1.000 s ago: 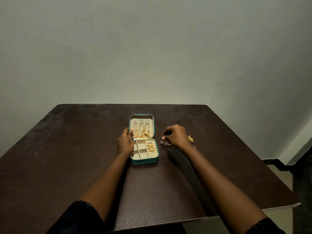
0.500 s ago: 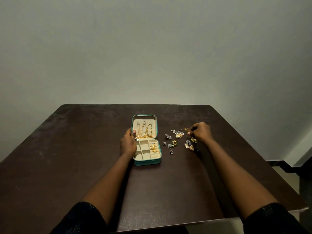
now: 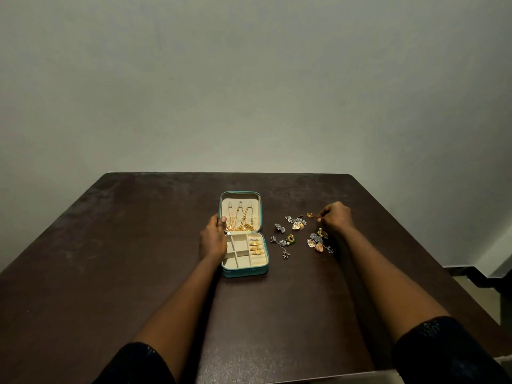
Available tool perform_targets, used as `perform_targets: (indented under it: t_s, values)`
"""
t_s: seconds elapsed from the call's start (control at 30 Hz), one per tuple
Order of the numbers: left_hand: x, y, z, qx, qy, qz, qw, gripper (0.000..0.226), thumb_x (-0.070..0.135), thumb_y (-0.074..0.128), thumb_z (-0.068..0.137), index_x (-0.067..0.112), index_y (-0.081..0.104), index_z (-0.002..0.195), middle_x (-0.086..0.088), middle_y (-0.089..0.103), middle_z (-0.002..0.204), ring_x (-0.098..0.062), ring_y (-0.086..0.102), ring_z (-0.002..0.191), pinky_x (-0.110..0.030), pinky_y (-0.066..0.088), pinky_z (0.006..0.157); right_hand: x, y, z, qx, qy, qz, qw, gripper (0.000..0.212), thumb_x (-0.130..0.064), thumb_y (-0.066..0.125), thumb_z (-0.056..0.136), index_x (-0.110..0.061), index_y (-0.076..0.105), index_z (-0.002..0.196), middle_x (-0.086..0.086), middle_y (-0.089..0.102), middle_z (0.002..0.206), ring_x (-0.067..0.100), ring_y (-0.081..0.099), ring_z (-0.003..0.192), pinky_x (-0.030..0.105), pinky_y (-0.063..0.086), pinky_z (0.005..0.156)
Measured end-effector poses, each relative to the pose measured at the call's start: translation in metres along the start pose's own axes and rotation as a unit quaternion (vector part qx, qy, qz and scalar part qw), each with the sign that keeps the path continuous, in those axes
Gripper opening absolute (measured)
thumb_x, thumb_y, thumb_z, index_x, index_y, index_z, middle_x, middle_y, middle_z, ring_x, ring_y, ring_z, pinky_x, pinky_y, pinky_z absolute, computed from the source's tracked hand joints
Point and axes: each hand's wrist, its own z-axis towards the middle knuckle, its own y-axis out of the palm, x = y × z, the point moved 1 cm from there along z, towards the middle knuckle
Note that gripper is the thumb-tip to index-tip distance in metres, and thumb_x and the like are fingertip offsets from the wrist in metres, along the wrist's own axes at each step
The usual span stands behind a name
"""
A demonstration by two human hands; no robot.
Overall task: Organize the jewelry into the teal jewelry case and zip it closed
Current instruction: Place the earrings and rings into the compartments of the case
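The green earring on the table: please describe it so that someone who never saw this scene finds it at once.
On the dark brown table, an open teal jewelry case lies in the middle, with loose pieces scattered to its right. The green earring is among the pieces nearest the case. Its dark green ring sets it apart; the pieces beside it are silver.

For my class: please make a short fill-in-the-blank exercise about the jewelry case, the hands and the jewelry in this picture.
1. The teal jewelry case lies ____, not zipped.
2. The left hand holds the case while the right hand is beside loose earrings on the ____.
3. Gold chains are in the case's ____.
4. Gold rings sit in the ____ column of the compartments.
Missing words: open; table; lid; right.
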Motion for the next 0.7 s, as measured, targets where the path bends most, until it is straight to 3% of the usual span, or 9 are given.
perform_targets:
  t_s: [0.2,0.43,0.6,0.7]
  values:
    - [0.001,0.000,-0.001,-0.002,0.001,-0.002,1.000,0.037,0.033,0.034,0.101,0.013,0.053,0.124,-0.012,0.064,0.117,-0.030,0.060,0.103,-0.037,0.047,0.080,0.008,-0.010,0.001,-0.030,0.016,-0.024,0.999,0.021,-0.002,0.067,0.082,0.001,0.070,0.103,0.015,0.069,0.110,0.024,0.061,0.107,0.022,0.040,0.077]
    - [-0.001,0.001,0.002,0.005,-0.003,-0.001,1.000,0.037,0.032,0.035,0.101,0.013,0.054,0.125,-0.013,0.064,0.115,-0.032,0.060,0.102,-0.035,0.044,0.077,0.016,-0.012,0.001,-0.109,-0.014,-0.048,0.993,0.023,-0.009,0.074,0.077,-0.012,0.073,0.100,0.008,0.071,0.108,0.020,0.061,0.109,0.029,0.045,0.097]
    - [-0.001,0.001,0.002,0.004,-0.001,-0.005,1.000,0.038,0.032,0.035,0.101,0.012,0.053,0.127,-0.014,0.064,0.115,-0.031,0.060,0.102,-0.036,0.046,0.077,0.009,-0.009,0.006,-0.127,0.004,-0.060,0.990,0.021,-0.002,0.071,0.079,-0.008,0.072,0.099,0.010,0.069,0.108,0.019,0.063,0.100,0.026,0.047,0.081]
    - [0.000,0.001,0.002,0.004,0.001,-0.006,1.000,0.037,0.031,0.036,0.101,0.011,0.054,0.125,-0.014,0.064,0.114,-0.031,0.060,0.101,-0.035,0.045,0.076,0.002,-0.006,0.013,-0.096,0.002,-0.044,0.994,0.021,-0.007,0.071,0.080,-0.004,0.071,0.101,0.013,0.070,0.108,0.021,0.063,0.102,0.028,0.048,0.083]
